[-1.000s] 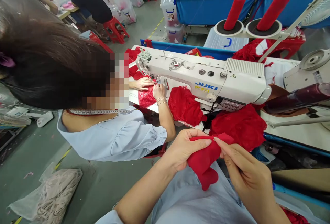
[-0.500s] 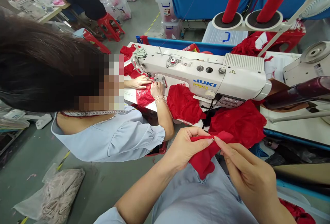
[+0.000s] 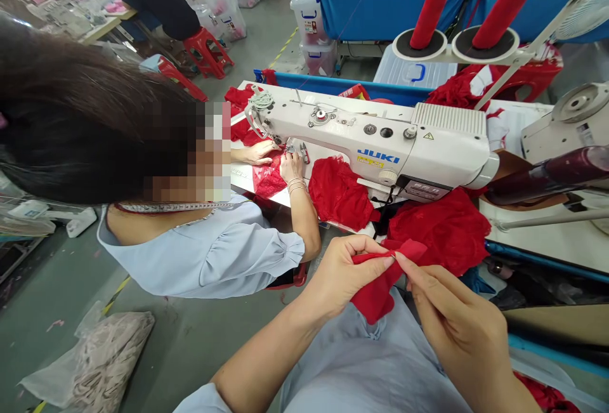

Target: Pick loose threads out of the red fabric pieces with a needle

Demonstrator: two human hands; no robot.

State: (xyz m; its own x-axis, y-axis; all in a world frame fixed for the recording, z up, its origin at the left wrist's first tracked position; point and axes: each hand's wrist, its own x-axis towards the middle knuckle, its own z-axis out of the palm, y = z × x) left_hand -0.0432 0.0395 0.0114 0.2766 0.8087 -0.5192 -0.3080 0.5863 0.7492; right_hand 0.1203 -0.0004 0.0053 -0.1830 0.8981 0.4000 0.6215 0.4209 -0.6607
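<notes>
A small piece of red fabric is stretched between my two hands above my lap. My left hand pinches its upper edge between thumb and fingers. Close beside it, the thumb and forefinger of my right hand pinch the same edge, their tips nearly meeting my left thumb. The lower part of the cloth hangs down in folds. Just beyond my hands, a heap of red lace fabric lies at the table edge, and a second red lace bundle rests further left by the sewing machine.
A co-worker in a light blue top sits at my left, both hands on red lace under the machine's needle end. Two red thread cones stand behind the machine. A plastic bag of pale strips lies on the floor. Red stools and clear bins stand further back.
My hands keep the same pinch on the red fabric, with hardly any movement. The view has shifted very slightly.
</notes>
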